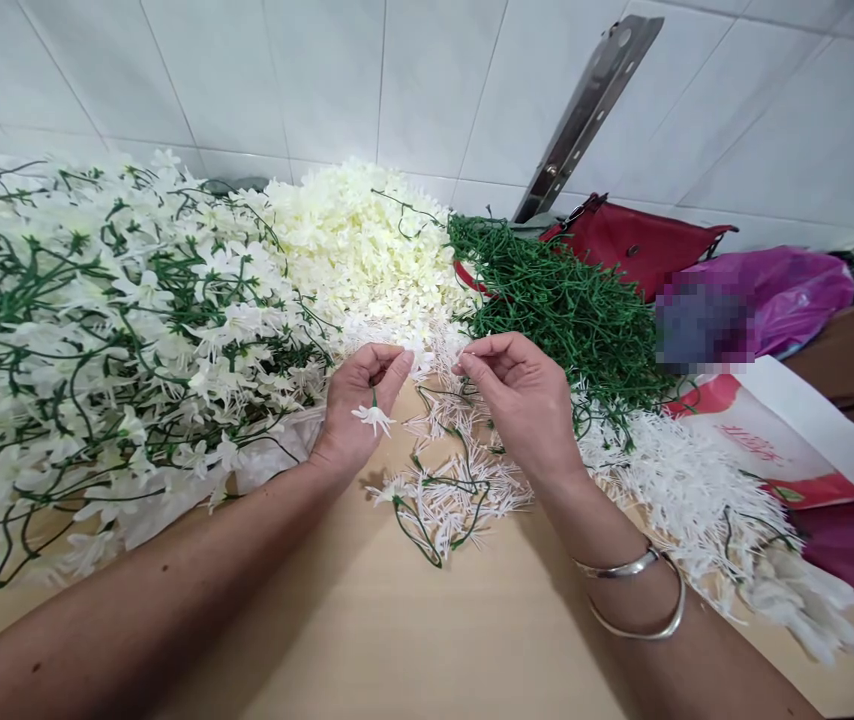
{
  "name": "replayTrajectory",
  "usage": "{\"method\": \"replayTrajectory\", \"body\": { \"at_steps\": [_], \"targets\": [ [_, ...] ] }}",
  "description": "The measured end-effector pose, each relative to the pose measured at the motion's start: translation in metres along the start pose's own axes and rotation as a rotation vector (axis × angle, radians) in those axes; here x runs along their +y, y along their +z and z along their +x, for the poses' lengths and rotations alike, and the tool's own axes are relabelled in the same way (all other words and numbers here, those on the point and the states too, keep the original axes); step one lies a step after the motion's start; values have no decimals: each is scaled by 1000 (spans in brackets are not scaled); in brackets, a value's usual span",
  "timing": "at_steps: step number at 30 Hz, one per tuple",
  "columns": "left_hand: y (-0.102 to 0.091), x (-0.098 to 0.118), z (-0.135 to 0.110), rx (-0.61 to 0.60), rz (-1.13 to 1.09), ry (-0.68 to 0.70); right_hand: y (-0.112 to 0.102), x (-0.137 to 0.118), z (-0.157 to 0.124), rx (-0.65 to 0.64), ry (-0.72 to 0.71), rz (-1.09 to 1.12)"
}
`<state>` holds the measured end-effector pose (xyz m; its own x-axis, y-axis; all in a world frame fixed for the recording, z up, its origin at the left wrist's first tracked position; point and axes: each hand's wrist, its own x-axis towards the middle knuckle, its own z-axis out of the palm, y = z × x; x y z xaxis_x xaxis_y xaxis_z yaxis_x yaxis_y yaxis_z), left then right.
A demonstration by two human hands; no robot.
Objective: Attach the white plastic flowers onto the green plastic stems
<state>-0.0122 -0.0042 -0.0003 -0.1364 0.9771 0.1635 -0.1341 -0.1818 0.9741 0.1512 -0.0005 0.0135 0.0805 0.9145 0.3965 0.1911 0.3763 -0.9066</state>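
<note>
Bare tabletop (427,640) nearer, white stamens (500,484) beyond

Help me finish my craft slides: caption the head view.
Left hand holding a white flower, right hand opposite, before heaped blossoms and green stems.

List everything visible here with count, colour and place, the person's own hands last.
Table: one, pale wood, foreground
Wall: one, white tiles, background
Stemmed flowers: many, white and green, left pile
Loose blooms: many, cream, back centre
Green stems: many, green, right of centre
White strands: many, white, right, and between the arms
Metal bracket: one, silver, upper right
Red bag: one, red, behind stems
Plastic bag: one, purple, right
Printed packaging: one, red and white, right
Crumpled item: one, off-white, front right
Single flower: one, white, at left hand
Bangle: count unclear, silver, right wrist
Left hand: one, left of centre
Right hand: one, right of centre
</note>
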Motion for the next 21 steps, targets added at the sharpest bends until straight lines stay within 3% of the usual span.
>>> {"method": "replayTrajectory", "body": {
  "at_steps": [4,21],
  "targets": [
    [0,0,-1,-31,56,-2,8,-2,-2,1,71,201],
    [1,5,-5,-109,79,5,13,-6,-13,63,-132,-150]
  ]
}}
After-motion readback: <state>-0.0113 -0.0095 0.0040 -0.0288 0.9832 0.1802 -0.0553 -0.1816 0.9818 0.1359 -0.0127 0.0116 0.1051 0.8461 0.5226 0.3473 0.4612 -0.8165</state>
